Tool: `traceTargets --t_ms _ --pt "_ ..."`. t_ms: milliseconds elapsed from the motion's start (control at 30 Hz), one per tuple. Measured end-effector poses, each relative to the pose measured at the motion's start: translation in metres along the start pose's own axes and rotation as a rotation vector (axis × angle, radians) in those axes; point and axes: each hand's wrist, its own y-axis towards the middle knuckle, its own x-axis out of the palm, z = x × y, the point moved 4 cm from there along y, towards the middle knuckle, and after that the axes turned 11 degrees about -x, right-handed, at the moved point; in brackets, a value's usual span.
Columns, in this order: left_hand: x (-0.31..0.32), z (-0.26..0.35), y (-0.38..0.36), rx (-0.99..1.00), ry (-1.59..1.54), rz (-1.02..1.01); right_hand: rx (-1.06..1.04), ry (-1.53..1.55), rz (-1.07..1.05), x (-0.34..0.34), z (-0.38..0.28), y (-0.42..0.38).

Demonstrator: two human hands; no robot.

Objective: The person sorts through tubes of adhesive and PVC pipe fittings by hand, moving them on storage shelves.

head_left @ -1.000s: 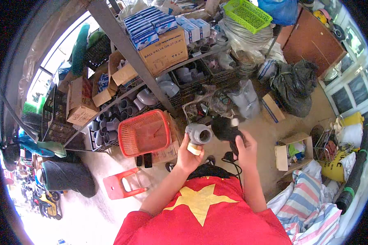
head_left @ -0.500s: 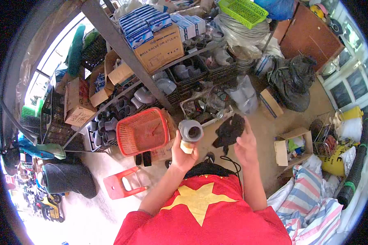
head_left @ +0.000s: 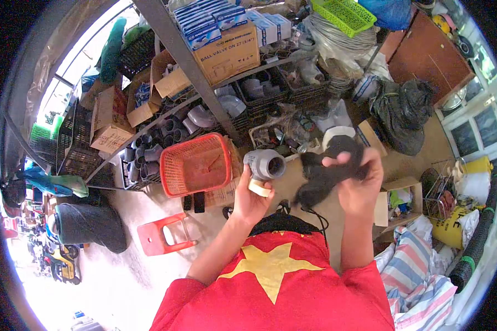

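Note:
My left hand (head_left: 249, 199) grips a grey plastic pipe fitting (head_left: 265, 164) with its open end facing right; a small cream roll of tape (head_left: 259, 188) sits in the same hand under the fitting. My right hand (head_left: 360, 187) is raised beside it, closed on a black cloth (head_left: 327, 174) that bunches between the fingers and hangs down to the left. The cloth is a short gap away from the fitting's mouth. A thin black cord (head_left: 313, 217) hangs below the cloth toward my red shirt.
A red plastic basket (head_left: 196, 164) leans just left of the fitting. Behind it a metal shelf rack (head_left: 201, 88) holds cardboard boxes, crates of grey pipe fittings and blue cartons. A red stool (head_left: 161, 234) stands on the floor left; black bags (head_left: 400, 113) and an open box (head_left: 400, 190) lie right.
My right hand has lifted higher and closed around the black cloth, bunching it up. My left hand with the fitting has shifted slightly right and up.

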Motion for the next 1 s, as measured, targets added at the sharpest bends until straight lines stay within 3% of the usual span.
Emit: traceTargets --t_ms 100,167,233,267,333,367,433,467,533,700,800,833,933,967,1000 --pt "0.004 -0.003 -0.001 0.014 -0.016 0.007 0.019 0.146 0.239 0.023 -0.007 0.015" --pt "0.005 -0.004 -0.003 -0.014 -0.032 -0.045 0.126 0.048 0.265 0.012 0.013 0.002" --pt "0.005 -0.004 -0.006 0.007 0.008 -0.036 -0.287 -0.728 0.195 0.017 0.036 -0.011" --pt "0.005 -0.005 -0.006 0.018 0.026 -0.031 -0.420 -0.896 0.038 0.020 0.039 -0.012" --pt "0.004 -0.005 -0.002 0.114 0.096 0.124 -0.090 -0.811 0.031 0.026 0.049 -0.030" --pt "0.002 -0.005 -0.001 0.159 0.132 0.203 -0.035 -0.783 -0.070 0.024 0.052 -0.031" --pt "0.004 -0.008 -0.004 0.096 0.092 0.043 0.072 -0.727 -0.266 0.016 0.057 -0.032" --pt "0.007 -0.009 -0.005 0.062 0.073 -0.040 0.123 -0.609 -0.222 0.017 0.058 -0.034" --pt "0.013 -0.007 -0.005 0.071 0.038 0.030 0.214 -0.373 -0.138 0.026 0.054 -0.035" --pt "0.004 -0.004 -0.002 0.108 0.080 0.141 0.045 -0.754 -0.354 0.036 0.037 -0.034" --pt "0.001 -0.009 -0.005 0.019 0.085 0.038 0.028 -0.879 -0.497 0.031 0.035 -0.040" --pt "-0.001 -0.011 -0.006 -0.003 0.079 0.038 0.046 -0.923 -0.492 0.032 0.033 -0.040" --pt "0.005 -0.016 -0.007 0.052 0.128 0.095 -0.239 -1.008 -0.509 0.032 0.020 -0.034" --pt "0.007 -0.016 -0.012 -0.035 0.067 0.141 -0.304 -1.020 -0.429 0.033 0.013 -0.028" --pt "0.003 -0.015 -0.011 -0.061 0.054 0.059 -0.368 -1.029 -0.350 0.035 0.004 -0.022"
